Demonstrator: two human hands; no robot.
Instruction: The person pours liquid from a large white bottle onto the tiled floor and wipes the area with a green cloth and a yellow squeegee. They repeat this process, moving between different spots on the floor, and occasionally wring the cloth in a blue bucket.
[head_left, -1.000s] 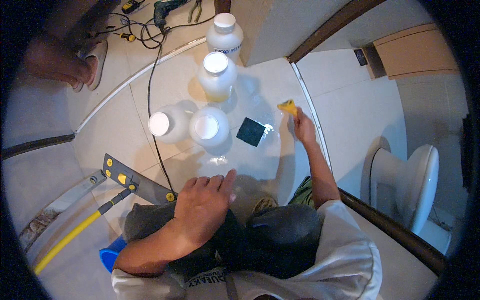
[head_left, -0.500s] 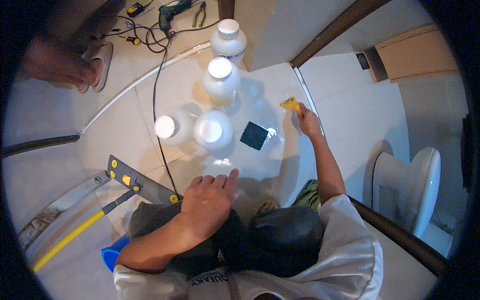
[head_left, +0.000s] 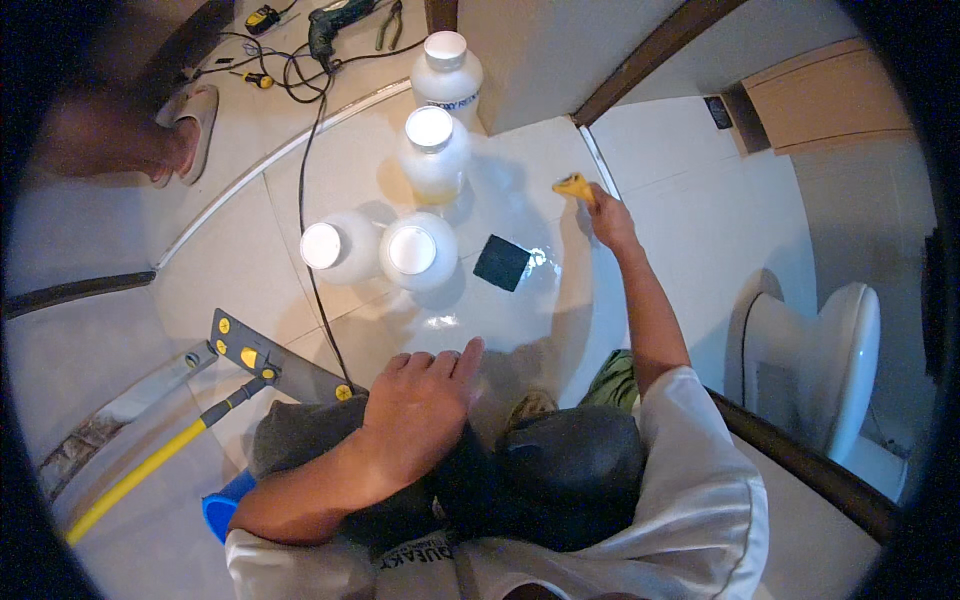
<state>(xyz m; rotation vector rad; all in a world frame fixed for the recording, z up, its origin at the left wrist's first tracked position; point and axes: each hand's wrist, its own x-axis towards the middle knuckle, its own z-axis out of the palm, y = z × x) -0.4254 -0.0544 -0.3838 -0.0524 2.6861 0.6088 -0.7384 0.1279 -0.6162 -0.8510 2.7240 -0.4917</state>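
My right hand is closed round a yellow hand tool, stretched out over the wet tiles by the door track. The tool's exact kind is unclear. Palm down, my left hand lies over my knee with its fingers stretched forward and nothing in them. A dark green scouring pad is flat on the floor between my hands, beside a patch of suds. Left of the pad stand white plastic jugs: a near one, one beside it, and more behind, including one with yellowish liquid.
A black cord runs past the jugs from a power drill, near pliers. Another person's slippered foot is at upper left. A yellow-poled floor tool lies at left, a blue container nearby. A toilet stands right.
My right hand and the yellow tool have shifted slightly up and left in view, with the whole scene drifting a little the same way. My left hand stays on my knee.
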